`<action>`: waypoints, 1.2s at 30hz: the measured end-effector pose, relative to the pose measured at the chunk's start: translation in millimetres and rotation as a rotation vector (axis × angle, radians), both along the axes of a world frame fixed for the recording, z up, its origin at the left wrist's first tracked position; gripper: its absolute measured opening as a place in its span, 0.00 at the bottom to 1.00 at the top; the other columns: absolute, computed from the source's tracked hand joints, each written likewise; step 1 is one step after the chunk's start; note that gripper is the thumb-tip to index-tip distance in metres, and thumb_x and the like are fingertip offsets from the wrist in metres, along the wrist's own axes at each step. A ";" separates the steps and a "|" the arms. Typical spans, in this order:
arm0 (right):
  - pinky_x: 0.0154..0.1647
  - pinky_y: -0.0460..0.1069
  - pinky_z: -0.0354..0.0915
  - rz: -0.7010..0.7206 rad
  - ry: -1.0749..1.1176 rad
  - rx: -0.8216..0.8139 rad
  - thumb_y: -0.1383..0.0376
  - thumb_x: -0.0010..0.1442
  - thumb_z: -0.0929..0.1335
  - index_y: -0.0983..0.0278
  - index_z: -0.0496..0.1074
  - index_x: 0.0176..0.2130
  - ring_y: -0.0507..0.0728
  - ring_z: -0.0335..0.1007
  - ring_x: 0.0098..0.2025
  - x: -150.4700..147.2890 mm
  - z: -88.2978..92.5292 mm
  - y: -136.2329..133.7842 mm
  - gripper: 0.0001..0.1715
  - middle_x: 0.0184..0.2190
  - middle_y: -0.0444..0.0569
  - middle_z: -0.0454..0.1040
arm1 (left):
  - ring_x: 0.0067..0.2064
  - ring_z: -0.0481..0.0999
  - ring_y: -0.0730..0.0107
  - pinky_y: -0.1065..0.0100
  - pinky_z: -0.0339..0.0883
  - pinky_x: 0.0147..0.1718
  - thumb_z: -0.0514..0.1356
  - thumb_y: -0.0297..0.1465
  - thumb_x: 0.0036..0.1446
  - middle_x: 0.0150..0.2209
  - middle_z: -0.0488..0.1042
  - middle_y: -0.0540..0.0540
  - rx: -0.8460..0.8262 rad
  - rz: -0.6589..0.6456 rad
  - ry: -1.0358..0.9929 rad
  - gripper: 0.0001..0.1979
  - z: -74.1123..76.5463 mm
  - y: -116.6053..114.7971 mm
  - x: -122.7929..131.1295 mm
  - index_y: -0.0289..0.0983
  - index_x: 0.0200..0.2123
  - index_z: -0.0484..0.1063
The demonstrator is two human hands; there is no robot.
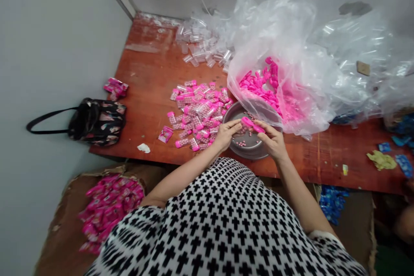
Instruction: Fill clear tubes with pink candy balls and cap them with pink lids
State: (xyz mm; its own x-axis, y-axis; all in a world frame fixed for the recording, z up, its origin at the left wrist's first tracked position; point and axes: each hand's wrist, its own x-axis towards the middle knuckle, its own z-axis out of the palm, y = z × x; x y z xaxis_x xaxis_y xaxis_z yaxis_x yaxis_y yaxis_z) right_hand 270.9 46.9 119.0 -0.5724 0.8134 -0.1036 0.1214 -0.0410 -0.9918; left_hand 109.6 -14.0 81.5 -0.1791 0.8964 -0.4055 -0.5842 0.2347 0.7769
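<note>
Over a round metal bowl with small pink balls in it, my two hands come close together. My left hand is closed, pinching what looks like a small clear tube, mostly hidden by the fingers, with a bright pink piece at its end. The fingers of my right hand are closed on a pink plastic cap, close beside that piece. Left of the bowl lies a heap of filled tubes with pink caps. Behind it, an open clear bag holds many loose pink caps.
Empty clear tubes lie at the back of the wooden table. A black patterned bag sits at the left edge. Cartons below hold pink packets and blue packets. Another person's blurred hand shows at far right.
</note>
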 end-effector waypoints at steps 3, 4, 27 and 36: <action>0.49 0.59 0.67 -0.106 0.132 -0.234 0.54 0.48 0.73 0.57 0.73 0.43 0.58 0.75 0.38 0.1 -8.7 -5.6 0.22 0.38 0.48 0.77 | 0.35 0.78 0.62 0.60 0.71 0.40 0.68 0.42 0.41 0.37 0.79 0.42 0.022 0.020 0.043 0.26 0.7 -6.2 -4.1 0.34 0.43 0.77; 0.47 0.58 0.68 -0.146 0.148 -0.265 0.53 0.46 0.74 0.58 0.73 0.40 0.58 0.75 0.36 -1.2 -11.5 -6.0 0.22 0.36 0.48 0.77 | 0.36 0.78 0.62 0.59 0.71 0.41 0.68 0.42 0.41 0.37 0.79 0.42 0.036 0.009 0.097 0.25 1.0 -8.3 -6.2 0.34 0.41 0.77; 0.29 0.49 0.73 -0.196 0.307 -0.837 0.48 0.49 0.70 0.62 0.69 0.40 0.52 0.73 0.30 -27.3 -36.1 -28.4 0.25 0.34 0.47 0.75 | 0.44 0.76 0.60 0.61 0.68 0.49 0.64 0.39 0.47 0.41 0.79 0.47 -0.031 -0.093 0.545 0.18 -11.4 -9.0 -20.8 0.36 0.40 0.77; 0.31 0.45 0.69 -1.000 -0.758 -0.157 0.53 0.61 0.60 0.68 0.67 0.42 0.52 0.73 0.33 166.9 -95.8 61.8 0.22 0.35 0.52 0.74 | 0.47 0.75 0.56 0.50 0.65 0.52 0.59 0.35 0.53 0.44 0.77 0.44 -0.194 0.182 1.163 0.18 -57.1 15.3 -127.7 0.31 0.44 0.74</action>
